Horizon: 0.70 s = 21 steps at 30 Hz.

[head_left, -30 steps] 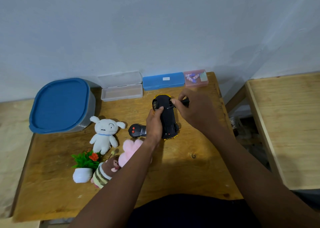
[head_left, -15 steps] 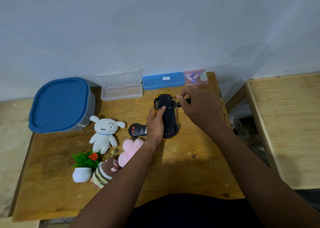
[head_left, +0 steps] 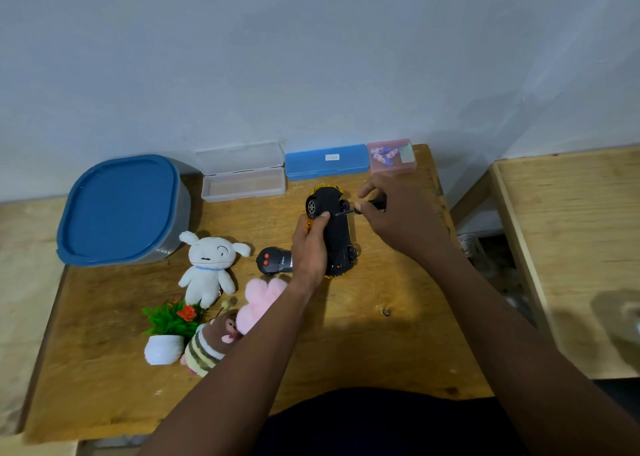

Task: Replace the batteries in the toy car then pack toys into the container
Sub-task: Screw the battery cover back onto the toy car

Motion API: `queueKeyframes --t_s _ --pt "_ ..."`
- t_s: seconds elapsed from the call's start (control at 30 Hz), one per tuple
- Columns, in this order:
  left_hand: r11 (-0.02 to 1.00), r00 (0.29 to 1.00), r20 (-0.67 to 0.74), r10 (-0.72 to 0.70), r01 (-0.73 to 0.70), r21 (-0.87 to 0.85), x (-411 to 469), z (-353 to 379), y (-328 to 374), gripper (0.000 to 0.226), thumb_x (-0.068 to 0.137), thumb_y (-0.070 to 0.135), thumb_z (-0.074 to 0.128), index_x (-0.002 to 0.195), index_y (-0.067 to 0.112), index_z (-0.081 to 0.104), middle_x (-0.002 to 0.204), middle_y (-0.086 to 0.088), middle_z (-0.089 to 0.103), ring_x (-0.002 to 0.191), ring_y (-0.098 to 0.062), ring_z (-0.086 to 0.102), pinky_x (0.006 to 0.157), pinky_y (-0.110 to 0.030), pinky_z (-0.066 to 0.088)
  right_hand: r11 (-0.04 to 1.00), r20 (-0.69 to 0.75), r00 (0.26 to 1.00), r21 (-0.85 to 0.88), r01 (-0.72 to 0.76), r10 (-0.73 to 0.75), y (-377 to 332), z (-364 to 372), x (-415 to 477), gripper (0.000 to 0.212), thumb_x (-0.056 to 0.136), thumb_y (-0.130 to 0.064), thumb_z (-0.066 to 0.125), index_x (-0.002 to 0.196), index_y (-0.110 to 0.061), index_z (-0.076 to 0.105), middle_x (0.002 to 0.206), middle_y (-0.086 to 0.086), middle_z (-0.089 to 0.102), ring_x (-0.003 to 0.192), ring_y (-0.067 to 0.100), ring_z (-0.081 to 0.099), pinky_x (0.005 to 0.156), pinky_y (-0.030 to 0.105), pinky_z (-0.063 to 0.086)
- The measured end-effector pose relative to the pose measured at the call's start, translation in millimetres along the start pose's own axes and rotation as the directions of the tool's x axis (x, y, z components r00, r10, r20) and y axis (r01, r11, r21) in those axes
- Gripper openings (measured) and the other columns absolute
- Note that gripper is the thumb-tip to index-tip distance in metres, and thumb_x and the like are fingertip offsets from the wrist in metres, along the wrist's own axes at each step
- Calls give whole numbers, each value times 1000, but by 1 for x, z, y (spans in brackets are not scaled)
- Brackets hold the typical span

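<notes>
Screwdriver (head_left: pixel 375 203) pinched in right hand (head_left: pixel 405 223) has eased toward 3 o'clock; left hand (head_left: pixel 310 247) grips toy car (head_left: pixel 337 237), unscrewing likely underway.

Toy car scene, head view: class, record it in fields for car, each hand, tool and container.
car: black-and-yellow plastic toy car, dark underside showing
left hand: grips the car's side
right hand: pinches the tool
tool: thin black screwdriver, tip at the car's underside
container: grey plastic tub, blue lid on, rear left of the wooden table
</notes>
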<state>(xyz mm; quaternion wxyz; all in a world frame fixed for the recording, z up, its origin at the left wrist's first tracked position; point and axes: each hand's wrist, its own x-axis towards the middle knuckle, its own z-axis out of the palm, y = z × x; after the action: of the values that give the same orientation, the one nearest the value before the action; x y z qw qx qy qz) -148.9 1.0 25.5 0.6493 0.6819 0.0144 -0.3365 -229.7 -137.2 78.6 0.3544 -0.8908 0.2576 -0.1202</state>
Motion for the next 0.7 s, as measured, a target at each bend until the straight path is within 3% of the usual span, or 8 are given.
queueKeyframes --t_s 0.2,0.27,0.37,0.47,0.6,0.7 --pt "1000 1000 7 2 -2 -4 0 -1 1 12 102 31 54 109 27 62 113 -16 69 104 -36 68 69 -35 60 992 -1 999 -123 -38 38 -2 0 -3 19 94 -45 56 88 -28 62 77 -7 66 70 10 61 68 39 57" --pt "1000 1000 9 -1 1 -9 1 -2 1 13 102 31 55 111 26 62 114 -17 69 102 -35 68 65 -33 59 996 34 999 -78 -38 41 -1 0 -3 10 89 -39 63 91 -30 60 85 -7 64 77 10 61 72 39 58" --pt "1000 1000 12 2 -2 -6 0 -2 1 13 102 30 54 112 26 62 111 -14 69 100 -31 68 64 -33 59 1000 75 997 10 -22 21 1 -1 -2 23 83 -23 70 100 -32 58 93 -5 59 87 12 60 80 42 57" --pt "1000 1000 23 6 -6 10 1 -2 0 13 102 33 54 112 29 61 114 -17 69 103 -34 68 75 -44 62 998 61 998 57 -2 -1 -2 -3 -2 29 83 -15 70 105 -31 61 90 -7 60 85 11 61 81 42 58" --pt "1000 1000 -7 16 -15 22 2 -2 0 14 101 33 55 111 28 63 114 -17 70 105 -36 68 82 -48 60 999 -25 999 42 -31 32 0 -5 -1 19 84 -30 74 100 -29 64 86 -9 69 82 10 66 78 39 59" --pt "999 1000 5 20 -20 45 2 -2 1 12 101 33 56 109 27 63 113 -16 69 106 -36 67 84 -52 60 990 -66 997 -134 -38 30 -2 -6 -1 22 88 -49 64 89 -27 69 80 -9 68 74 9 63 68 35 56"
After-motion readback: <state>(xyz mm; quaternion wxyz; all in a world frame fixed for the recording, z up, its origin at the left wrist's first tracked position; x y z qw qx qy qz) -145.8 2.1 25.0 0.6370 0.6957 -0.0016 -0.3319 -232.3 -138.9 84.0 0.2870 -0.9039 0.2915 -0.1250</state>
